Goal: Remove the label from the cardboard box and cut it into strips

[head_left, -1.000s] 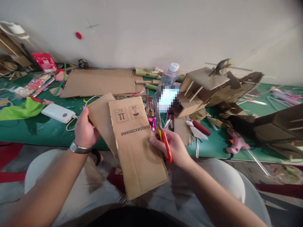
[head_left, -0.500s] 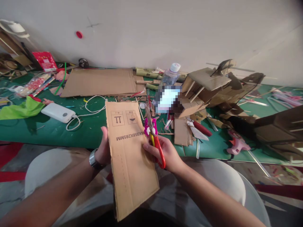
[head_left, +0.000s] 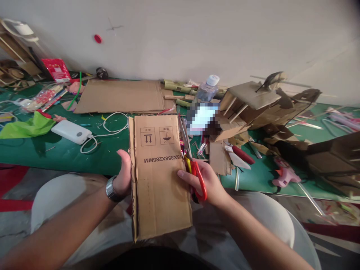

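A brown cardboard sheet [head_left: 159,176] with printed symbols and "285MM" lettering is held upright over my lap. My left hand [head_left: 123,176], with a watch on the wrist, grips its left edge, thumb on the front. My right hand [head_left: 204,182] touches the sheet's right edge with its fingertips while its fingers are closed through the red handles of a pair of scissors [head_left: 192,161], whose blades point up and away along that edge.
A green table [head_left: 56,153] ahead carries a large flat cardboard piece [head_left: 120,96], a white power bank [head_left: 71,131] with cable, a water bottle [head_left: 206,90], cardboard models [head_left: 253,101], a pink glue gun [head_left: 284,175] and scraps. The wall rises behind.
The two sheets held apart became one sheet squared up in front of me. My left hand moved from the top corner to the left edge, and the sheet turned more upright.
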Demonstrator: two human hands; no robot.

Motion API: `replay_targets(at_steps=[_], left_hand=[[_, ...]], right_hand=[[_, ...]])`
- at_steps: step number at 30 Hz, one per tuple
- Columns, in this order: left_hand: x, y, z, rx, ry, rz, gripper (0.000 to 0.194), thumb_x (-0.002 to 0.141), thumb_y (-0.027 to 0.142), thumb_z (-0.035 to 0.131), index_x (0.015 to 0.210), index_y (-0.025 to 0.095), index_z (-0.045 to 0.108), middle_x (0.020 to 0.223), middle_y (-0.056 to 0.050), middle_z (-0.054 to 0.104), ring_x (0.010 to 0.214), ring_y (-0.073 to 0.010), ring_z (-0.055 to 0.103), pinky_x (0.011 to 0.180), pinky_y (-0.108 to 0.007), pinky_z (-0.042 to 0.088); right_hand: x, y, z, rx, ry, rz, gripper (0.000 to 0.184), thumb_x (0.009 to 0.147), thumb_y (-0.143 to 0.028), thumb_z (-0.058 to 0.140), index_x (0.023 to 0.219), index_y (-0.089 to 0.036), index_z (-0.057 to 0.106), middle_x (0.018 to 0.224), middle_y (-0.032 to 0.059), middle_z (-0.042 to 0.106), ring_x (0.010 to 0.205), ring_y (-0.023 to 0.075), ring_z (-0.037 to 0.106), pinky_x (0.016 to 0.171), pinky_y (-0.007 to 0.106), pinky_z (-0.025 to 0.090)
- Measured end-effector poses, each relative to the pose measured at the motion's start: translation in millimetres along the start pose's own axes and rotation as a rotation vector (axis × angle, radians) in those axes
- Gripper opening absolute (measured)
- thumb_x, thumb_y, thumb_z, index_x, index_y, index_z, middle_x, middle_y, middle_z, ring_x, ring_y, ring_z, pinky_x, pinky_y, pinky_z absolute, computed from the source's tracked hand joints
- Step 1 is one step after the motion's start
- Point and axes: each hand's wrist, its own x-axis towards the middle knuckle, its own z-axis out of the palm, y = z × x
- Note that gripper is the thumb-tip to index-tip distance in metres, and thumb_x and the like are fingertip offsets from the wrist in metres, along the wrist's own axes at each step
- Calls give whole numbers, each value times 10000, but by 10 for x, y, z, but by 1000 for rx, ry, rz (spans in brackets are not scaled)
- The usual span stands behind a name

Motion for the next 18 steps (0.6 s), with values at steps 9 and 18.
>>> replay_targets(at_steps=[9,18], left_hand=[[58,37,349,200,78,30,1019,764,929,569,1505,230,598,1536,-167,610,1480,-479,473,1158,-647,449],[118,55,257,322,250,157,707,858,714,713,1368,226,694,1459,-137,670,1503,-427,456,1189,-599,449]], right_hand=[[-59,-91,-62,-33,47,-64,448,779,-594,834,832,-228,582,684,-8,569,652,177,571,585,295,499],[-85,-131,-161,-135,113,-140,409,794,-581,819,823,-223,622,667,0,551,660,186,534,593,307,471]])
